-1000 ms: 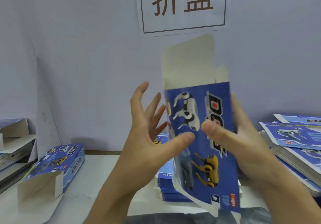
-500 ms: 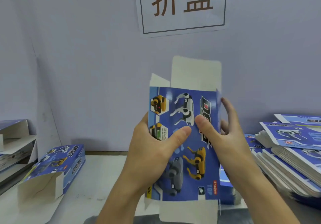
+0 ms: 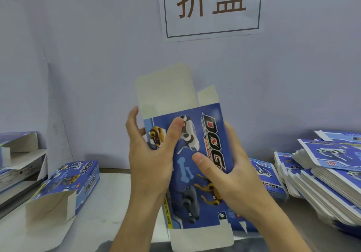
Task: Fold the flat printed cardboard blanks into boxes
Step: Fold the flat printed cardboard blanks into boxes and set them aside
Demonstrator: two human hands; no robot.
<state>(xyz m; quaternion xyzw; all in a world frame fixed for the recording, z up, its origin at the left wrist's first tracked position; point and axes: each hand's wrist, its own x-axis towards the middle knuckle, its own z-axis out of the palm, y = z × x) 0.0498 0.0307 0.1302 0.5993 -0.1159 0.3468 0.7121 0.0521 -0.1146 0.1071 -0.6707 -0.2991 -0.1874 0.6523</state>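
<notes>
A blue cardboard box blank [image 3: 197,154] printed with robot dogs and "DOG" stands upright in front of me, opened into a tube. Its white top flaps stick up and a white bottom flap hangs down. My left hand [image 3: 150,160] grips its left side, thumb across the printed front. My right hand [image 3: 224,173] holds its right edge, thumb pressing the front panel. A stack of flat blanks [image 3: 328,167] lies at the right. One folded box [image 3: 66,185] with an open end lies on the table at the left.
A grey wall with a paper sign [image 3: 212,7] rises just behind the white table [image 3: 109,208]. More blue blanks [image 3: 267,179] lie behind my right hand. A shelf with boxes [image 3: 17,154] sits at the far left edge.
The blank has turned and tilted slightly right, showing its left side panel. My left thumb has slid higher on the front. My right hand has wrapped around the right edge.
</notes>
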